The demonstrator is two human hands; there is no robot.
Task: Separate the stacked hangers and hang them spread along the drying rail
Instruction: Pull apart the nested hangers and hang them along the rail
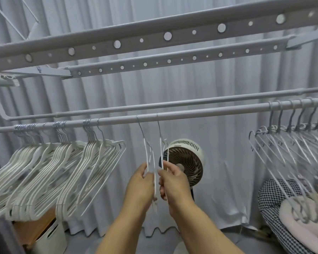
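Hands nearest the camera: left hand [142, 177] pinches the lower edge of one hanger [147, 158], right hand [171, 180] grips its neighbour [162, 153] — fingers curled round the thin frames. Both hangers are hooked on the drying rail [200, 112], near each other at mid-rail, two in all.

Progress looks early. Left of them, bunched hangers [50, 173] hang packed in roughly three clusters plus a single, too dense to count, likely well over twenty. On the right, grey hangers [290, 143] show about seven hooks, spaced out — probably done. Behind stand one fan [184, 160] and the curtain [228, 79].
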